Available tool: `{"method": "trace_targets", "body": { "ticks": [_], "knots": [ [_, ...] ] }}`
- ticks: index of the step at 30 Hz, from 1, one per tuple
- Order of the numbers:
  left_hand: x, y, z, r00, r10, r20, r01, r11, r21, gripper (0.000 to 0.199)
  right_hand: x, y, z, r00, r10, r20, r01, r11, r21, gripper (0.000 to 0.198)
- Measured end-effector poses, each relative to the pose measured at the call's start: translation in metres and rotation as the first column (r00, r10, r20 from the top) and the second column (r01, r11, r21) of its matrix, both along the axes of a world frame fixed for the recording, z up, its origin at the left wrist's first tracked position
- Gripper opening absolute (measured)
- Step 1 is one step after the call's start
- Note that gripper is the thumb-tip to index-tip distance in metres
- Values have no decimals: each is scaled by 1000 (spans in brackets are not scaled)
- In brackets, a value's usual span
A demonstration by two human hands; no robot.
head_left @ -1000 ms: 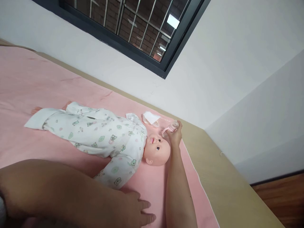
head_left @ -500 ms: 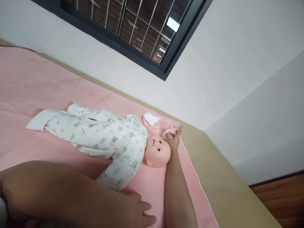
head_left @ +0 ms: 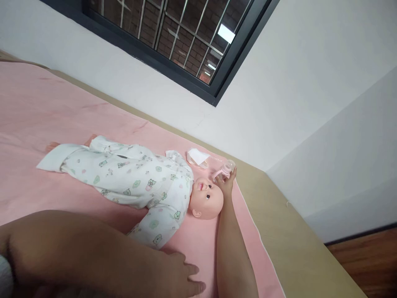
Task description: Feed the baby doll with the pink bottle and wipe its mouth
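A bald baby doll (head_left: 149, 178) in white pyjamas printed with small bears lies on its back on a pink mat (head_left: 37, 107), its head toward the right. Beyond the head, my right hand (head_left: 227, 182) has its fingers round a small baby bottle (head_left: 226, 170) with pink handles and a clear cap. The bottle is tilted near the mat; whether it touches is unclear. My left hand (head_left: 182, 275) is low in the view, fingers stretched out over the mat beside the doll's sleeve. A clear packet with a white label (head_left: 197, 157) lies by the doll's shoulder.
The mat covers a wooden surface (head_left: 285, 231) whose bare edge shows at the right and along the white wall (head_left: 248, 128). Above is a dark-framed window (head_left: 214, 93) with bars behind it. Brown wood (head_left: 369, 265) appears at the lower right.
The bottle and the fingers of my right hand have shifted very slightly. My left hand and the doll look the same, apart from a small shift of the view.
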State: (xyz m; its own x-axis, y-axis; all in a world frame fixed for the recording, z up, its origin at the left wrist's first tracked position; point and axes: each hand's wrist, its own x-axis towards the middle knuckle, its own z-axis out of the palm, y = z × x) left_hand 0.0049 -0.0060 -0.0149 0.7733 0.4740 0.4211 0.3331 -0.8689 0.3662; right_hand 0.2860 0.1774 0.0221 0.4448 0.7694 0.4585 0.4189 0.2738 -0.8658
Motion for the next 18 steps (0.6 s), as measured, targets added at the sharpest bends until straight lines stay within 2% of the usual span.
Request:
{"method": "trace_targets", "body": {
  "ticks": [2,4,6,9,15,18],
  "knots": [
    [-1,4,2,985,-167,-50,170,985,44,55,4,1,-2,999,41,-24,-41,999,14,122],
    [-3,9,4,939,-326,-108,335,939,81,54,7,0,-3,993,85,-83,-84,996,9,125],
    [-3,13,5,904,-404,-138,418,903,97,53,11,0,-3,980,117,-163,-117,993,5,129],
    [-3,16,5,892,-427,-145,443,890,106,53,16,-1,-4,960,156,-233,-153,988,29,130],
    [-10,19,6,879,-456,-142,474,869,142,55,26,-1,-8,952,181,-248,-165,983,85,124],
    [-13,19,8,874,-460,-157,483,857,181,50,27,-2,-9,932,199,-302,-174,979,109,117]
  ]
}}
